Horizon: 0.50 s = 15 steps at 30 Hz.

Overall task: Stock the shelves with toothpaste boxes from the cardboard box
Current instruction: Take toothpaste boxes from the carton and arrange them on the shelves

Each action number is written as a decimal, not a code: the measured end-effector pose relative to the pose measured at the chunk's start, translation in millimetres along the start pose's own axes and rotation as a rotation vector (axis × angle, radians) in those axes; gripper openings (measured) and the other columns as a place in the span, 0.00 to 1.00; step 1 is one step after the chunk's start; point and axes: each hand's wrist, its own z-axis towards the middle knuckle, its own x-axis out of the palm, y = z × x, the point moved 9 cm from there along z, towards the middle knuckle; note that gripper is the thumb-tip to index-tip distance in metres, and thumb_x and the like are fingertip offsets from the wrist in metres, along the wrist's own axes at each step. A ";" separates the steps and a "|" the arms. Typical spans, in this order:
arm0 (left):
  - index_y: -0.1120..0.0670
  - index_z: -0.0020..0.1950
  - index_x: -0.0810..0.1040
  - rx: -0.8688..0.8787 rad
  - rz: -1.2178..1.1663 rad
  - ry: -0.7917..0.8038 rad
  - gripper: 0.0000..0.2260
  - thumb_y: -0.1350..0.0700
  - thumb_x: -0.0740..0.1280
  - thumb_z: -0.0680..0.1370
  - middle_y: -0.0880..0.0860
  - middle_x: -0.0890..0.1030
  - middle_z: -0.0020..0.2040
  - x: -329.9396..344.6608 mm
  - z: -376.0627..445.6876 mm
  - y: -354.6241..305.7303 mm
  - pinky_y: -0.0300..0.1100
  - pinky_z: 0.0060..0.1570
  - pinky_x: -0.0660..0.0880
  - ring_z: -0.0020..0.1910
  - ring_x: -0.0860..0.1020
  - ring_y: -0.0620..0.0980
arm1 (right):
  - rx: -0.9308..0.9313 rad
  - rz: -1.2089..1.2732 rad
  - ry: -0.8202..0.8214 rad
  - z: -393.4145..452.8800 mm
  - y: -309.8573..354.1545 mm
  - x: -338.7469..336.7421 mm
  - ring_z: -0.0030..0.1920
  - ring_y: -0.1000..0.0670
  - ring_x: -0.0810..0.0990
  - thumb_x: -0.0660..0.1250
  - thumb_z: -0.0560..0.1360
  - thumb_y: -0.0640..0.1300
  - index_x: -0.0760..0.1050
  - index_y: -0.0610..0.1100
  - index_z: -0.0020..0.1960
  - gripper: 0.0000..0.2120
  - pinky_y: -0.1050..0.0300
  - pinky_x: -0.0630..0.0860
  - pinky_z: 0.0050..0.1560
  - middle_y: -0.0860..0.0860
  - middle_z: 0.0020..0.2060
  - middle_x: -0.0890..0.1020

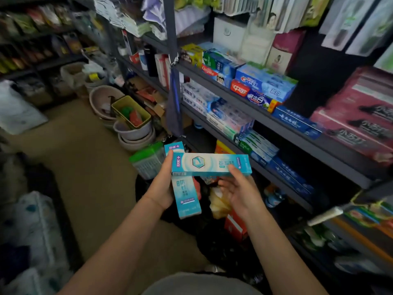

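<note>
Crosswise toothpaste box (211, 165): teal and white, lying level between both hands in front of the shelves; it is showing a hexagon emblem at its middle, a pink end panel with Chinese characters and a plus sign, and more Chinese print too small to read.
Second toothpaste box (187, 199): same teal design, standing nearly upright under the crosswise one, its top end poking out above and behind it; large Chinese characters are running down its face.
Left hand (162, 186): fingers are curling round the upright box, with the thumb pressing against the left end of the crosswise box.
Right hand (240, 190): palm up, fingers loosely bent, the thumb (235, 172) touching the lower front edge of the crosswise box; whether the fingers are supporting it from below cannot be told.
Shelves (276, 124): dark metal, rising just beyond and to the right of the right hand.
Shelf stock: above the right hand, a Colgate box (212, 72), a Crest box (263, 84) and Darlie boxes (221, 122) are lying stacked; further right, pink cartons (359, 116) with blurred Chinese writing.
Basins (136, 135): stacked on the floor beyond the left hand.
</note>
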 end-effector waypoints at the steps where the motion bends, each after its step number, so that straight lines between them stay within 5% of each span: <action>1: 0.53 0.58 0.81 0.014 -0.001 0.004 0.25 0.35 0.58 0.79 0.57 0.85 0.45 1.6 9.7 -8.6 0.42 0.34 0.80 0.35 0.82 0.52 | -0.019 -0.001 -0.013 9.9 5.4 5.6 0.34 0.50 0.82 0.72 0.75 0.45 0.71 0.41 0.67 0.23 0.58 0.79 0.35 0.44 0.41 0.85; 5: 0.53 0.63 0.78 0.031 -0.036 0.054 0.24 0.37 0.60 0.78 0.56 0.84 0.55 11.7 42.9 -28.8 0.46 0.49 0.79 0.45 0.83 0.51 | -0.094 -0.041 -0.072 34.7 22.0 19.0 0.33 0.48 0.81 0.73 0.75 0.45 0.69 0.47 0.67 0.24 0.55 0.78 0.35 0.41 0.47 0.85; 10: 0.55 0.60 0.78 0.006 -0.055 0.180 0.17 0.46 0.56 0.83 0.54 0.86 0.47 32.9 91.7 -54.6 0.42 0.40 0.80 0.41 0.84 0.50 | -0.165 -0.041 -0.139 63.4 40.7 37.7 0.31 0.47 0.79 0.70 0.77 0.45 0.70 0.46 0.66 0.20 0.57 0.78 0.31 0.41 0.46 0.85; 15: 0.54 0.55 0.80 -0.037 -0.059 0.269 0.18 0.45 0.56 0.82 0.55 0.86 0.46 39.7 143.7 -93.4 0.46 0.47 0.75 0.42 0.84 0.51 | -0.201 -0.096 -0.342 92.6 58.8 48.4 0.34 0.46 0.82 0.67 0.79 0.50 0.77 0.48 0.58 0.10 0.56 0.78 0.31 0.45 0.43 0.86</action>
